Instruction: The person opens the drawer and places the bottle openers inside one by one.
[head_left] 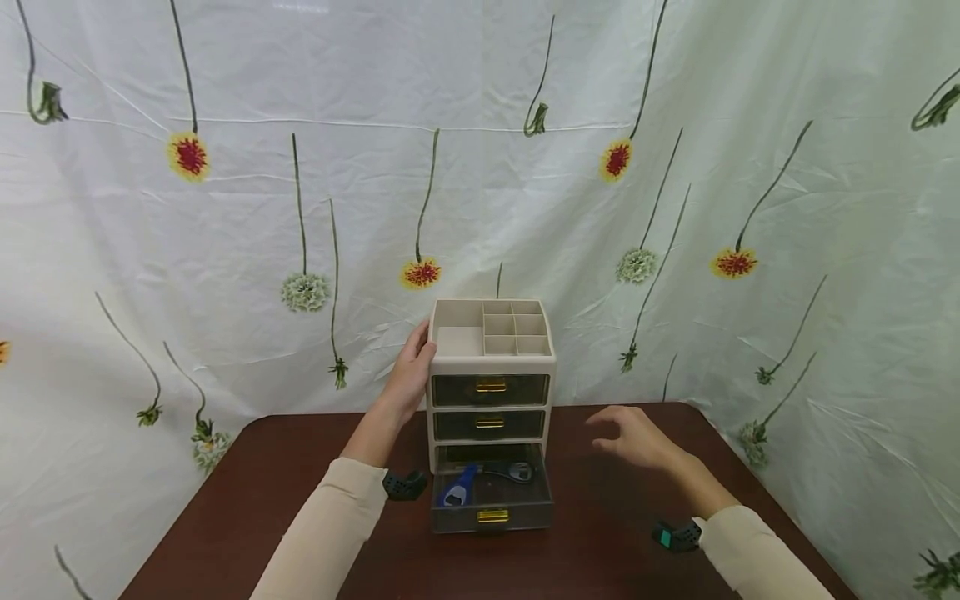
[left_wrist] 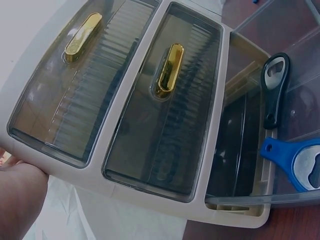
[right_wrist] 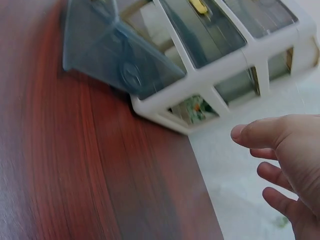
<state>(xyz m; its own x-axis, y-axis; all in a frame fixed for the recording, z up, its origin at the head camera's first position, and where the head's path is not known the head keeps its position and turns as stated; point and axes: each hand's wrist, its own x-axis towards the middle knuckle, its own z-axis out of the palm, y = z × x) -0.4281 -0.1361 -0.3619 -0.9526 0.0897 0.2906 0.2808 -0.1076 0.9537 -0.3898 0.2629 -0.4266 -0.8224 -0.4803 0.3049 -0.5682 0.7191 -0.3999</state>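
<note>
A cream desktop organizer point(head_left: 491, 364) with smoky see-through drawers and gold handles stands on the table. My left hand point(head_left: 411, 367) rests against its upper left side; part of that hand is cut off in the left wrist view. The bottom drawer point(head_left: 492, 517) is pulled out. Inside it lie a blue bottle opener point(left_wrist: 292, 159) and a black bottle opener point(left_wrist: 275, 90). My right hand point(head_left: 636, 435) hovers to the right of the organizer, apart from it, fingers loosely bent and holding nothing. In the right wrist view its thumb points toward the organizer's side.
The organizer's top has one large compartment point(head_left: 459, 340) and several small ones point(head_left: 531, 323). Two upper drawers point(head_left: 491, 390) are closed. A dark red-brown table point(head_left: 622, 533) lies beneath, and a white flower-print cloth point(head_left: 480, 192) hangs right behind its back edge.
</note>
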